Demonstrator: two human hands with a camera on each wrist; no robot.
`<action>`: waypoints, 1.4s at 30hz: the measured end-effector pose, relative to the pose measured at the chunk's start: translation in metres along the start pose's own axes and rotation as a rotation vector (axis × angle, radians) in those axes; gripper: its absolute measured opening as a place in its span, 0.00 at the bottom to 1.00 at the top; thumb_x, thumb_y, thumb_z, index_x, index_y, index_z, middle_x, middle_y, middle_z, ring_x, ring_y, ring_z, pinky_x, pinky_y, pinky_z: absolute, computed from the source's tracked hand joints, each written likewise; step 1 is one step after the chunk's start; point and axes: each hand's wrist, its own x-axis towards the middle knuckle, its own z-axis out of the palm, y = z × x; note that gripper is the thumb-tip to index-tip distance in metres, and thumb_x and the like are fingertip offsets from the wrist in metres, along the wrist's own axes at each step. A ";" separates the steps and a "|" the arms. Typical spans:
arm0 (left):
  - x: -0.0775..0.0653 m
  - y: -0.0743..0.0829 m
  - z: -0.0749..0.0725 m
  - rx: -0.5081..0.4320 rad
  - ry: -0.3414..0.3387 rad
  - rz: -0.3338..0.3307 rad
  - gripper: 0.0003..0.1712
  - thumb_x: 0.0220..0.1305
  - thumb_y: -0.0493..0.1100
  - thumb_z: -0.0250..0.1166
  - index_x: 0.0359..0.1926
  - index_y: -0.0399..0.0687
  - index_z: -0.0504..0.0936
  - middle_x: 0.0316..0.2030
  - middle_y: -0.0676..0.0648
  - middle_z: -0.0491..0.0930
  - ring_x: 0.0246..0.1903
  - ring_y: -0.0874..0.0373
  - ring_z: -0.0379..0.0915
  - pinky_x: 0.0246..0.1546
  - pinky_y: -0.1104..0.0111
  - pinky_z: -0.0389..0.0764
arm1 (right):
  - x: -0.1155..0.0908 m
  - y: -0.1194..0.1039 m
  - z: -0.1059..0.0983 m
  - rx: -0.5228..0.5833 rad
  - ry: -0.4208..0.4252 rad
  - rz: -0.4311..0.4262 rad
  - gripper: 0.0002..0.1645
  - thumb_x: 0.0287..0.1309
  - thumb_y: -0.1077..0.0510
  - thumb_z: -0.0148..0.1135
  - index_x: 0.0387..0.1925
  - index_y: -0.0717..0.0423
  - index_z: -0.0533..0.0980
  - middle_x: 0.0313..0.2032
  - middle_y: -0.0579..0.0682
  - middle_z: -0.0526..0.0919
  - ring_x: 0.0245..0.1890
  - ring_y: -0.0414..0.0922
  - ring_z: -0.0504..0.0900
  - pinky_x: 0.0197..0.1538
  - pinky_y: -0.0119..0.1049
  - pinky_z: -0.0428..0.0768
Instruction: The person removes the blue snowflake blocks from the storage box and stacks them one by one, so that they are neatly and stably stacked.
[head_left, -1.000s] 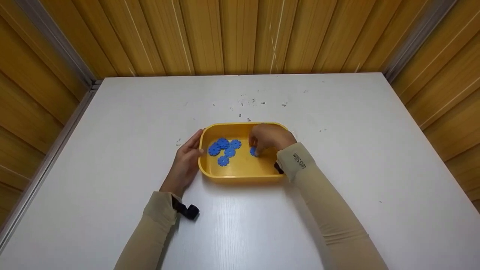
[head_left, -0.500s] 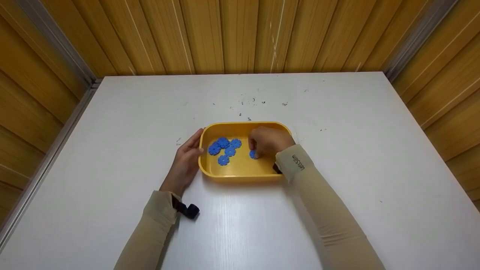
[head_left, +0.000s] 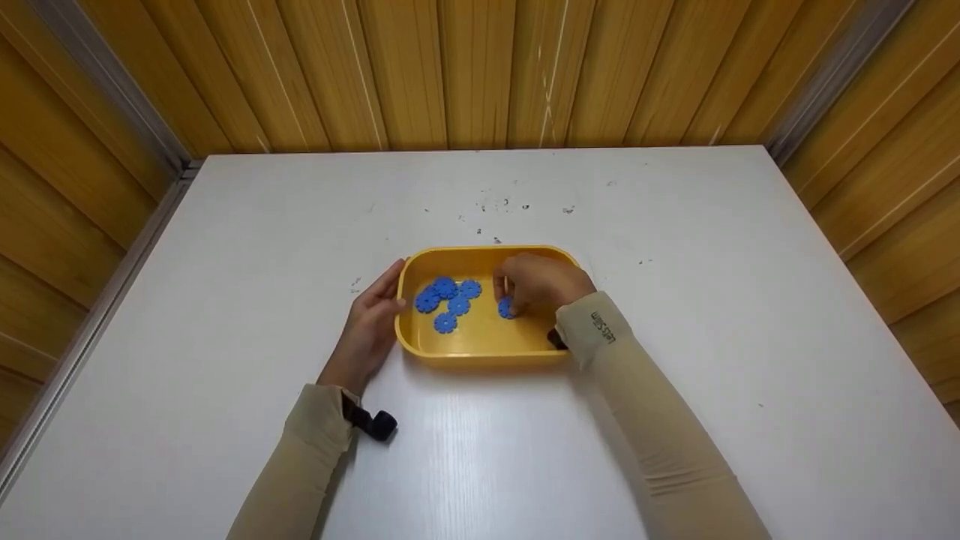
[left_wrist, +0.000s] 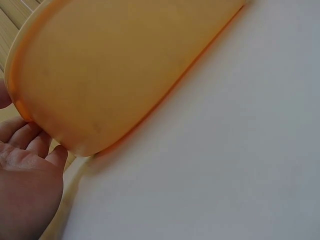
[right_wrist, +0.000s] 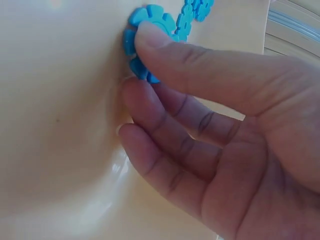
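Note:
A yellow rectangular tray with rounded corners stands on the white table. My left hand grips its left side, thumb at the rim and fingers against the outer wall. Inside the tray's right half, my right hand pinches a blue notched disc between thumb and fingers. In the right wrist view the thumb lies over the disc, hiding part of it. Several like blue discs lie flat in the left half, some overlapping. The left wrist view shows fingers touching the tray's outside.
The white table extends around the tray, with small dark marks behind it. Yellow wood-look panels wall the back and sides. A black wrist camera juts from the left sleeve.
The disc in my right hand has shifted slightly and now looks tilted more on edge. My left hand, the tray and the other discs stay in place.

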 end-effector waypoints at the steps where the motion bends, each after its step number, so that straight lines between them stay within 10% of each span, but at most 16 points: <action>1: 0.000 0.000 0.000 0.003 0.003 -0.002 0.38 0.63 0.27 0.49 0.73 0.47 0.57 0.74 0.52 0.54 0.73 0.61 0.50 0.71 0.68 0.58 | 0.001 0.001 -0.001 -0.013 -0.003 -0.014 0.07 0.52 0.61 0.69 0.33 0.50 0.79 0.33 0.48 0.77 0.38 0.48 0.75 0.39 0.37 0.73; 23: -0.001 0.005 -0.002 -0.016 -0.006 -0.001 0.38 0.63 0.26 0.49 0.73 0.48 0.57 0.73 0.52 0.56 0.72 0.60 0.51 0.71 0.68 0.59 | -0.020 0.001 -0.035 -0.016 0.044 -0.168 0.06 0.60 0.64 0.60 0.39 0.55 0.79 0.35 0.50 0.79 0.34 0.45 0.72 0.38 0.34 0.72; 34: -0.001 0.003 -0.002 -0.006 -0.014 0.000 0.37 0.63 0.28 0.51 0.73 0.49 0.57 0.73 0.53 0.56 0.73 0.60 0.51 0.70 0.68 0.59 | -0.041 0.016 -0.052 0.051 0.163 -0.225 0.06 0.59 0.64 0.61 0.39 0.58 0.80 0.38 0.53 0.83 0.37 0.47 0.77 0.51 0.41 0.77; 42: -0.002 0.004 -0.001 0.020 -0.014 -0.004 0.38 0.63 0.28 0.50 0.73 0.50 0.57 0.73 0.54 0.56 0.72 0.62 0.51 0.70 0.69 0.60 | -0.050 0.033 -0.054 0.087 0.271 -0.212 0.07 0.60 0.63 0.61 0.40 0.57 0.81 0.38 0.53 0.82 0.36 0.47 0.79 0.43 0.38 0.80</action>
